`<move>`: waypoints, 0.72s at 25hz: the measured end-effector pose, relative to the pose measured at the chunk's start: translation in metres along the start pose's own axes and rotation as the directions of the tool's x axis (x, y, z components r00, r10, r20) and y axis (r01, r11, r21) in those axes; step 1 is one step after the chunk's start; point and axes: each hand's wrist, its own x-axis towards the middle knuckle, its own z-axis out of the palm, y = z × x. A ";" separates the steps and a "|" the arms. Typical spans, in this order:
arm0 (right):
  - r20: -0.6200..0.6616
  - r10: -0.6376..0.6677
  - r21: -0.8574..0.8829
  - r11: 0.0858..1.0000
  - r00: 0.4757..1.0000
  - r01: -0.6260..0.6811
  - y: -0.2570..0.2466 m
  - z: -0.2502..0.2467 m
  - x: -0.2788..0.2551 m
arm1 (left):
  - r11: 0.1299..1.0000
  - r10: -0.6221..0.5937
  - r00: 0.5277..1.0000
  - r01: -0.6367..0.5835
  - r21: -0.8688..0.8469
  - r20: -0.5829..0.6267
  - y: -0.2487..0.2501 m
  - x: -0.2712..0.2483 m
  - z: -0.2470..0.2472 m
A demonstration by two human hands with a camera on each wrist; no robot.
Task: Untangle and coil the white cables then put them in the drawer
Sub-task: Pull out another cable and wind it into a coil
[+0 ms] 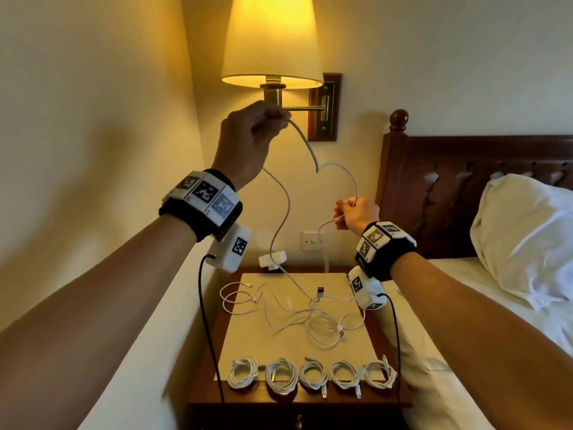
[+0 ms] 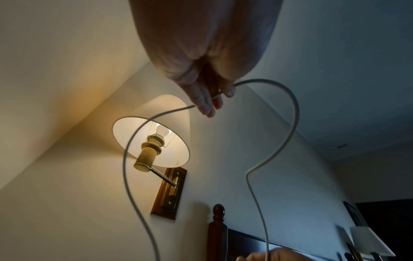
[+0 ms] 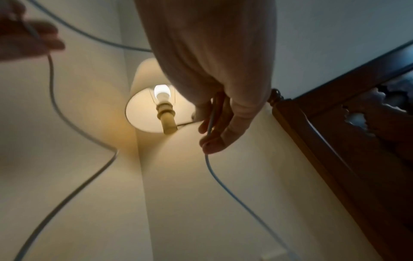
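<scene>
One white cable [image 1: 313, 155] stretches through the air between my two hands. My left hand [image 1: 257, 131] is raised high by the lamp and pinches it; in the left wrist view the fingers [image 2: 204, 100] close round the cable [image 2: 290, 130]. Lower and to the right, my right hand [image 1: 355, 212] grips the same cable; the right wrist view shows it running between thumb and fingers [image 3: 223, 134]. From the left hand the cable hangs down into a tangle of white cables [image 1: 310, 315] on the nightstand [image 1: 204, 346]. Several coiled cables [image 1: 311, 375] lie in a row at the front edge.
A lit wall lamp [image 1: 273, 41] hangs just behind my left hand. A white adapter [image 1: 273, 260] sits at the back of the nightstand. The wooden headboard [image 1: 434, 187], bed and pillow [image 1: 524, 240] are on the right. A wall stands close on the left. The drawer front [image 1: 297, 418] is below.
</scene>
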 end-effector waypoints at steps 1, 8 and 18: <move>0.011 -0.056 -0.026 0.998 0.998 0.056 -0.012 -0.007 -0.004 | 0.999 -0.037 0.998 0.037 -0.003 -0.046 0.000 -0.002 -0.005; 0.063 -0.510 -0.112 0.850 0.858 0.514 -0.130 -0.070 -0.033 | 0.972 -0.173 0.956 0.205 0.116 -0.238 0.052 0.026 -0.049; 0.094 -0.692 -0.194 0.692 0.715 0.695 -0.210 -0.094 -0.101 | 0.790 -0.534 0.743 0.608 -0.075 0.403 0.166 0.036 -0.100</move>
